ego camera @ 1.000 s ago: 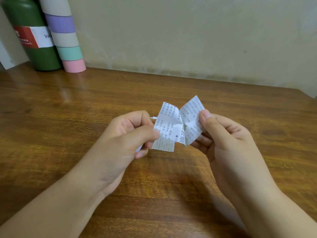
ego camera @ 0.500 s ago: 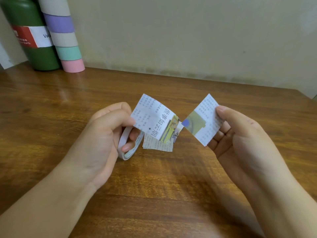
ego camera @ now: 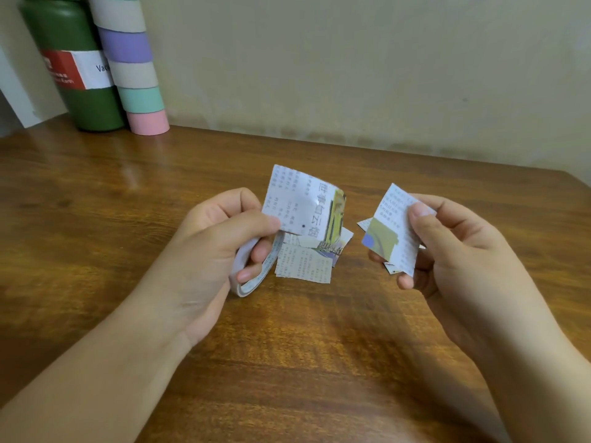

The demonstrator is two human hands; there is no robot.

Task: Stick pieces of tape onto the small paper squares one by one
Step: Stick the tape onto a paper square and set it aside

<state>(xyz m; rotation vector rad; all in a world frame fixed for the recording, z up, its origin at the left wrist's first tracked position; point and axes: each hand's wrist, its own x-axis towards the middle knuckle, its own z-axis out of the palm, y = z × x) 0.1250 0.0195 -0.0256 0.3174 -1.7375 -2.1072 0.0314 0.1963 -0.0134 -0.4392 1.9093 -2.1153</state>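
A small square of printed paper [ego camera: 305, 204] is being pinched at its lower left corner between the thumb and forefinger of the person's left hand [ego camera: 220, 247], which is holding it above the wooden table [ego camera: 287, 346]. The lower fingers of that hand are curling through a roll of white tape [ego camera: 252, 266], gripping it against the palm. More paper squares [ego camera: 303, 265] are showing just under the raised one; whether they are resting on the table or hanging from the hand cannot be told. The right hand [ego camera: 447, 247] is gripping a second paper square [ego camera: 393, 231], the thumb pressing on its upper right edge and the fingers curling behind it, well apart from the first. Standing at the table's far left corner, against the wall, are a green bottle [ego camera: 73, 62] and, touching it, a stack of pastel tape rolls [ego camera: 134, 65].
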